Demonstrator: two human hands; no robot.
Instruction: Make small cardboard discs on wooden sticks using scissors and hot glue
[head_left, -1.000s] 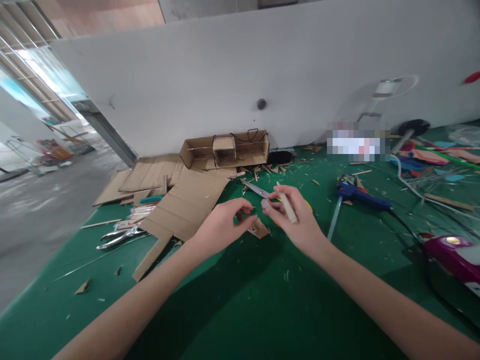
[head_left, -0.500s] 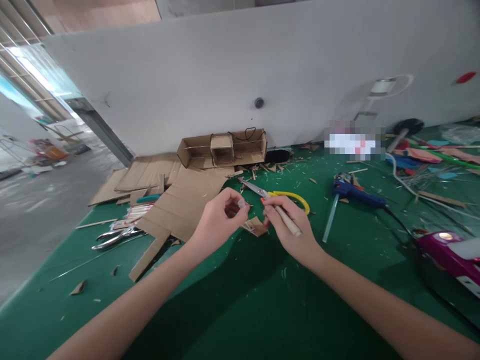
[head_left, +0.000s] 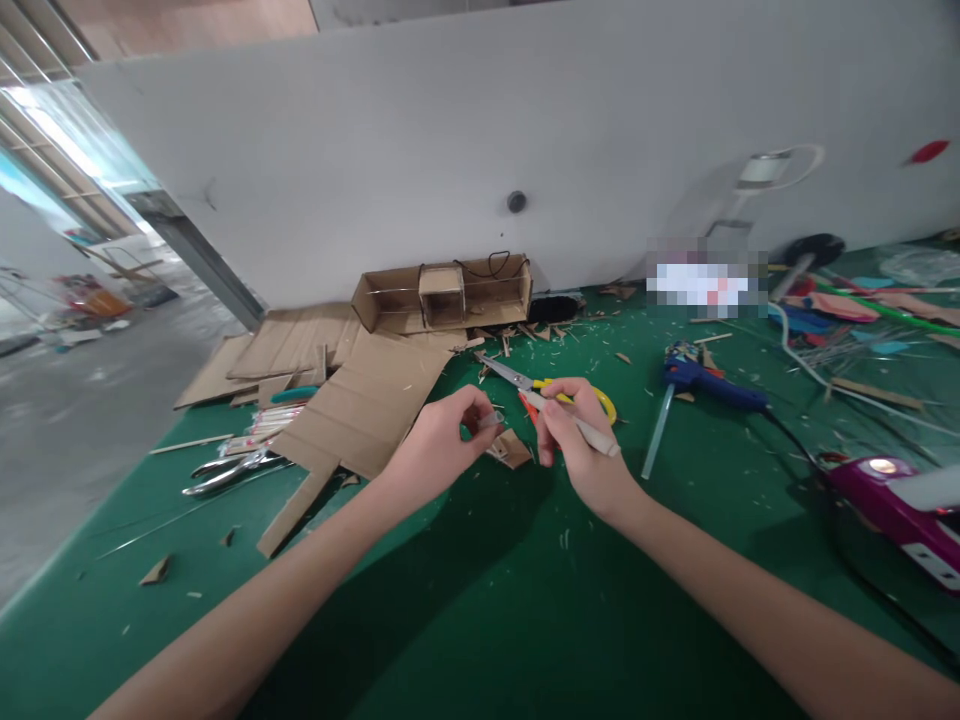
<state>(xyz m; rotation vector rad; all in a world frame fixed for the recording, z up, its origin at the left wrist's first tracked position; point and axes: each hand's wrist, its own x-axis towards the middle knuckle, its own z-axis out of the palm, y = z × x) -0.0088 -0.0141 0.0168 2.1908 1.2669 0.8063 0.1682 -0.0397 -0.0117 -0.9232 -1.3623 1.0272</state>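
Note:
My left hand (head_left: 450,430) pinches a small translucent cap-like piece (head_left: 491,419) between thumb and fingers. In my right hand (head_left: 581,435) lies a slim beige pen-shaped tool (head_left: 589,430), its front end pointing up and left; I cannot tell its exact kind. Just beyond that hand are scissors (head_left: 514,376) with a yellow handle, partly covered by my fingers. An orange-red part shows beside the tool's front end. Below and between the hands, a small cardboard piece (head_left: 513,450) rests on the green table (head_left: 480,600).
Against the white wall leans an open cardboard box (head_left: 386,300) with dividers. Cardboard sheets (head_left: 375,400) and silver pliers (head_left: 232,472) are at left. Rightward lie a blue glue gun (head_left: 712,385) with a glue stick, a purple device (head_left: 892,510) and a black cord. Scraps litter the surface.
My right hand has moved slightly right, away from the left hand, and the beige tool has turned flatter. The left hand still pinches the translucent piece, now tilted more sideways.

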